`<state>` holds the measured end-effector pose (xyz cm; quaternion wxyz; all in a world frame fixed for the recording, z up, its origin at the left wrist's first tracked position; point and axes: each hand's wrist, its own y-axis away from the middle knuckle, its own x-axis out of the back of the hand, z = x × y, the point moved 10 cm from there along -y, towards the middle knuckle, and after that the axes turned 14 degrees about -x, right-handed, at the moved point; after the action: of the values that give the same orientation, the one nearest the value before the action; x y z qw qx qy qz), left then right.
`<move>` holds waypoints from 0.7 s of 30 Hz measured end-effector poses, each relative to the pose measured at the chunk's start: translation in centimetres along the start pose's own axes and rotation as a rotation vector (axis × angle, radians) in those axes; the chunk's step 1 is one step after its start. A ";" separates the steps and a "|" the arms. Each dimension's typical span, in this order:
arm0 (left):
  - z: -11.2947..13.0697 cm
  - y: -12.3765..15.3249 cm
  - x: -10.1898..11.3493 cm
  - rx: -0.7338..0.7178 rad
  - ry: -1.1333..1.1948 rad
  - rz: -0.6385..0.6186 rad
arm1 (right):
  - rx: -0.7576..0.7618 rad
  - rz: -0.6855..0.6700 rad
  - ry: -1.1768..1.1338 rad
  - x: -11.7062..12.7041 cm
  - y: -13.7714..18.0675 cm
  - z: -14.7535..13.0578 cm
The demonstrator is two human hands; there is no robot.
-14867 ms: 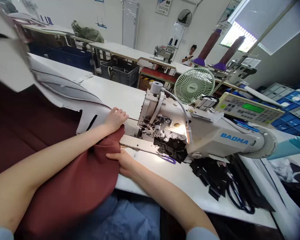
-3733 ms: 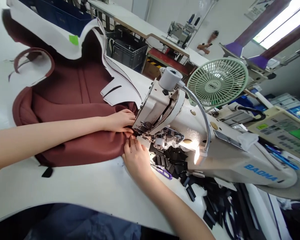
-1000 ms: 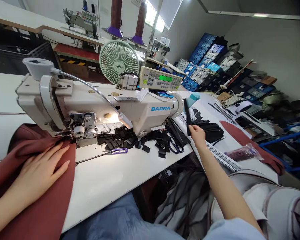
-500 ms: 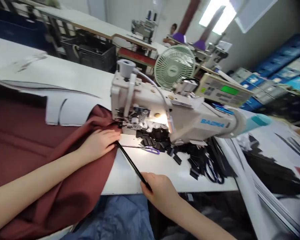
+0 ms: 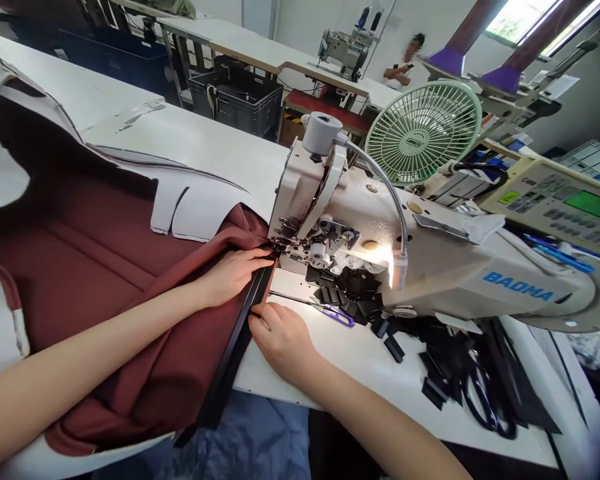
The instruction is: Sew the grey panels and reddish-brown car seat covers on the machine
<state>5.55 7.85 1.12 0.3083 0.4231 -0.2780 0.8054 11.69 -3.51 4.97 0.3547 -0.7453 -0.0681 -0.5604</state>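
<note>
Strip: is laid along the cloth (black on maroon)
Left hand: spread flat near the sewing machine
Right hand: strip's edge is pinched

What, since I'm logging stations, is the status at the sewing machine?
Left hand on maroon fabric, close to sewing machine. Right hand at black strip, which lies along fabric's edge. Purple snips apart from both hands.

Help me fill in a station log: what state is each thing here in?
Maroon fabric: gathered towards the sewing machine
Black strip: laid along the fabric's edge
Left hand: flat on the fabric
Right hand: curled at the strip; grip unclear
Machine lamp: lit
Control screen: lit green
Purple snips: lying on the table
Green fan: whether spinning, unclear
</note>
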 end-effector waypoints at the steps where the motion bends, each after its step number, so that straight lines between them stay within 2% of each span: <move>1: 0.0 0.1 0.0 0.003 0.026 0.020 | 0.001 -0.002 0.017 -0.1 0.3 -0.1; 4: 0.3 0.3 0.0 0.028 0.003 0.053 | 0.002 0.002 0.060 0.0 1.1 -0.3; 21: 1.4 0.0 -0.6 0.096 -0.161 -0.036 | -0.092 -0.078 0.066 -0.4 1.0 0.6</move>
<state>6.58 6.70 1.27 0.2787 0.5054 -0.2555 0.7756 12.53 -3.75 4.07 0.2999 -0.7389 -0.0593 -0.6005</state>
